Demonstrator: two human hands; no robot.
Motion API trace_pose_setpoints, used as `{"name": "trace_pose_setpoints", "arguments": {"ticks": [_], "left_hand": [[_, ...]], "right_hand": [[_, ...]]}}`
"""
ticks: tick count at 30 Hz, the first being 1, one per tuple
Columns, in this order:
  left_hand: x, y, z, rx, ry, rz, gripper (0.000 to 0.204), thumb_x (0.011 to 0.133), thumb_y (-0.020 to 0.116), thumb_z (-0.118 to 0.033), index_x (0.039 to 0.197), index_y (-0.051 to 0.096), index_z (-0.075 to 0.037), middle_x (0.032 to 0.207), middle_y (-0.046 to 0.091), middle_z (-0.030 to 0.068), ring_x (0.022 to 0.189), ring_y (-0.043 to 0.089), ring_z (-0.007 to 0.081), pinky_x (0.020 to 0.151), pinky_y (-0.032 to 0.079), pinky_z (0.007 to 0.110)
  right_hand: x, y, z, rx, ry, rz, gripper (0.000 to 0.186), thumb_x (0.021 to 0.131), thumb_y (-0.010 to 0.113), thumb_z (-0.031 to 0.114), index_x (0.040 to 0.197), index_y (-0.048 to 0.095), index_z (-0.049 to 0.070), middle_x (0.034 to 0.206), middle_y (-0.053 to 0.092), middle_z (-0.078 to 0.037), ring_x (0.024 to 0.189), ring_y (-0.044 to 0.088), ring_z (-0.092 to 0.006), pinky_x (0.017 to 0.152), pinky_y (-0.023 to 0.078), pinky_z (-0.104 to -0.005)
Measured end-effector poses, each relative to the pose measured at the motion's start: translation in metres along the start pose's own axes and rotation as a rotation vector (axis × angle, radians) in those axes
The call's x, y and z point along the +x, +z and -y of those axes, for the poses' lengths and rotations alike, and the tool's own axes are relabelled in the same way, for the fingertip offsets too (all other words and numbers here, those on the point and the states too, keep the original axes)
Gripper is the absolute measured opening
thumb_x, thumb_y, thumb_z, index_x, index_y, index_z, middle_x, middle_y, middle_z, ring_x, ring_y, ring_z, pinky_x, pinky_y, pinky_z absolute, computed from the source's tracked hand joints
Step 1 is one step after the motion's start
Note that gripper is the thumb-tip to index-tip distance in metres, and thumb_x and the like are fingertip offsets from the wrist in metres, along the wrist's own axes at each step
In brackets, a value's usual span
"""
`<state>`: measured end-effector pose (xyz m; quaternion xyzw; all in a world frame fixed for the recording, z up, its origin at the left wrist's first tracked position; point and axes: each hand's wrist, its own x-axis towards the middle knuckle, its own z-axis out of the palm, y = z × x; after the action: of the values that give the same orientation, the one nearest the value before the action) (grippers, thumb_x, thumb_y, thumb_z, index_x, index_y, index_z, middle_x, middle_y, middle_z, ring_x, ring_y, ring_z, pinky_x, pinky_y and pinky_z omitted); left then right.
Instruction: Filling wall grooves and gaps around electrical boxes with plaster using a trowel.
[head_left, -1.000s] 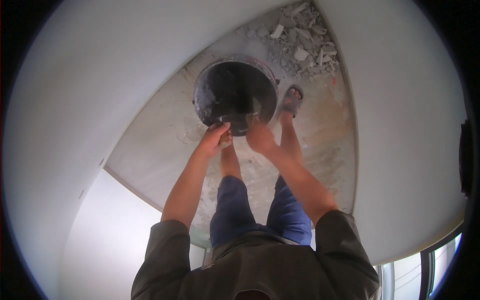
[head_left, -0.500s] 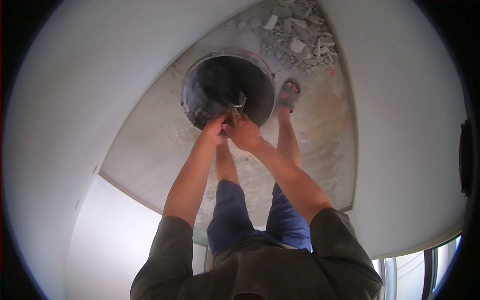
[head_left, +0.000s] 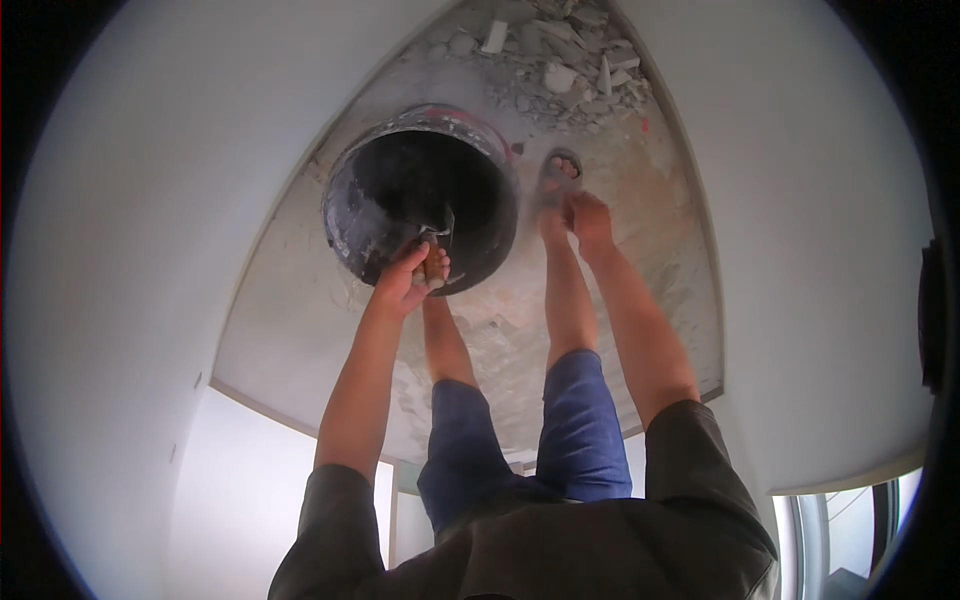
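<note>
My left hand (head_left: 402, 282) is closed around the wooden handle of a trowel (head_left: 432, 262) at the near side of a large dark bucket (head_left: 342, 215). The trowel's metal blade points into the bucket, partly lost in shadow. Grey smears coat the bucket's wall and rim; its contents are too dark to make out. Off to the right of the bucket, my right hand (head_left: 592, 220) hangs above my lower leg, close to my sandalled foot (head_left: 562, 168). Its fingers look curled together, and whatever they hold, if anything, is hidden.
Broken rubble (head_left: 565, 75) is heaped on the dusty floor (head_left: 640, 220) beyond the bucket. Pale walls (head_left: 810, 260) rise close on both sides. My legs straddle the floor just nearer than the bucket. A window (head_left: 850, 530) shows at the lower right.
My right hand has left the trowel and moved right, toward my foot. My left hand keeps hold of the trowel. The view has shifted, so the bucket appears farther left.
</note>
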<state>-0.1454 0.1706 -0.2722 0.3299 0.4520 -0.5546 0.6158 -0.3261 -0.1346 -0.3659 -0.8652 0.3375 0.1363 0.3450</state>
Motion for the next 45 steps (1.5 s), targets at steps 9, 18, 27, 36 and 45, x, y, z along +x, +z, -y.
{"name": "trace_pose_setpoints", "arguments": {"ticks": [9, 18, 27, 36, 45], "left_hand": [[-0.037, 0.005, 0.015, 0.139, 0.246, -0.171, 0.039, 0.091, 0.062, -0.012, 0.124, 0.042, -0.009, 0.106, 0.057, 0.0137, 0.092, 0.062, 0.0256, 0.084, 0.054, 0.042], [-0.112, 0.048, 0.098, 0.223, 0.419, -0.071, 0.054, 0.090, 0.055, 0.000, 0.138, 0.033, -0.013, 0.131, 0.047, 0.0103, 0.122, 0.047, 0.0222, 0.102, 0.041, 0.036], [-0.173, 0.045, 0.095, 0.604, 0.372, -0.033, 0.060, 0.092, 0.055, -0.002, 0.143, 0.026, -0.011, 0.136, 0.043, 0.0124, 0.126, 0.044, 0.0234, 0.105, 0.039, 0.038], [-0.139, 0.029, 0.102, 0.517, 0.588, -0.142, 0.044, 0.094, 0.050, -0.001, 0.131, 0.032, -0.015, 0.123, 0.049, 0.0119, 0.120, 0.049, 0.0279, 0.101, 0.042, 0.055], [-0.105, 0.002, 0.119, 0.475, 0.485, -0.119, 0.046, 0.095, 0.049, -0.003, 0.135, 0.032, -0.019, 0.119, 0.053, 0.0088, 0.117, 0.052, 0.0233, 0.099, 0.046, 0.052]], "right_hand": [[-0.076, 0.033, 0.102, 0.880, 0.680, 0.646, 0.027, 0.094, 0.051, 0.025, 0.080, 0.062, 0.005, 0.070, 0.064, -0.005, 0.056, 0.061, -0.0139, 0.050, 0.048, -0.0265], [-0.122, -0.063, 0.199, 0.721, 0.304, 0.832, 0.041, 0.086, 0.069, 0.033, 0.113, 0.063, 0.003, 0.092, 0.068, -0.014, 0.089, 0.065, -0.0209, 0.080, 0.049, -0.0322], [-0.213, -0.053, 0.227, 1.107, 0.305, 0.597, 0.029, 0.093, 0.062, 0.018, 0.116, 0.056, 0.002, 0.092, 0.060, -0.002, 0.086, 0.055, -0.0070, 0.074, 0.045, -0.0231], [-0.170, 0.047, 0.064, 0.969, 0.471, -0.016, 0.028, 0.096, 0.053, 0.028, 0.103, 0.051, 0.001, 0.085, 0.056, -0.016, 0.077, 0.055, -0.0272, 0.070, 0.045, -0.0371], [-0.073, 0.200, -0.059, 0.871, 0.521, -0.011, 0.028, 0.096, 0.053, 0.029, 0.103, 0.056, 0.002, 0.083, 0.061, -0.015, 0.077, 0.058, -0.0296, 0.071, 0.045, -0.0382]]}}
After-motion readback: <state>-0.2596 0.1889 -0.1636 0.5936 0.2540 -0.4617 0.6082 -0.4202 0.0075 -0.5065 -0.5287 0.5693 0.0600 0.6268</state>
